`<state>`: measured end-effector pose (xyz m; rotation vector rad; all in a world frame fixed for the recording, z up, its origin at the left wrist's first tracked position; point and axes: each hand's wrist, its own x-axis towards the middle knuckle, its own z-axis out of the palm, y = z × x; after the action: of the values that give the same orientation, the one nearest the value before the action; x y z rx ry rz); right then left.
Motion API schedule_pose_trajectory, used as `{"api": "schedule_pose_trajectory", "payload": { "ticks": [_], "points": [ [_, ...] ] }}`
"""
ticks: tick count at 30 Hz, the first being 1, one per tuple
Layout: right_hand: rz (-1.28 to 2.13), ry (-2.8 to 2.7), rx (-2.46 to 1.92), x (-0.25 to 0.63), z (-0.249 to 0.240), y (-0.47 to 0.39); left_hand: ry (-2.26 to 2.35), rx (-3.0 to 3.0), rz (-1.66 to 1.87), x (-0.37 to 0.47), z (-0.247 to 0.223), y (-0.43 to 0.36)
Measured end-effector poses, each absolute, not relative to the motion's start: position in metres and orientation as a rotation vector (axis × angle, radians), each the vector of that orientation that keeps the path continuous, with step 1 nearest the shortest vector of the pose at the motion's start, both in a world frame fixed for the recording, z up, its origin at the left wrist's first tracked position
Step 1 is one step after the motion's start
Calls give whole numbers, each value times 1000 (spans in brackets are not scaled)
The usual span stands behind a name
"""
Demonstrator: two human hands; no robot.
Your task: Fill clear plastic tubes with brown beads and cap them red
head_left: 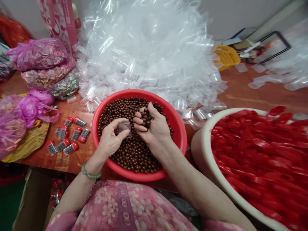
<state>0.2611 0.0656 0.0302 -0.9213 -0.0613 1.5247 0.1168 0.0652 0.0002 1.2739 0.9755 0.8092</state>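
Observation:
A red basin (181,134) in front of me is filled with small, shiny brown balls (134,160). Over its left half, my left hand (112,136) pinches a small clear plastic container (125,129) between thumb and fingers. Just to the right, my right hand (154,128) is cupped, palm turned up, around several of the brown balls (145,119). A short gap separates the cupped fingers from the container. Whether any balls are inside the container I cannot tell for sure.
Behind the basin rises a big heap of clear plastic containers (149,54). At right stands a white tub (205,141) of red plastic pieces (260,160). Filled, red-capped containers (63,132) lie at left, near pink bags (45,59). A yellow basket (227,56) sits farther back.

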Motion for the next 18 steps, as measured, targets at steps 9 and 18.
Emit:
{"api": "schedule_pose_trajectory", "payload": {
  "ticks": [9,18],
  "points": [
    [1347,58,-875,254,28,69,868,808,833,125,5,64],
    [1352,-159,-940,252,35,64,882,1158,550,118,4,65]
  ]
}}
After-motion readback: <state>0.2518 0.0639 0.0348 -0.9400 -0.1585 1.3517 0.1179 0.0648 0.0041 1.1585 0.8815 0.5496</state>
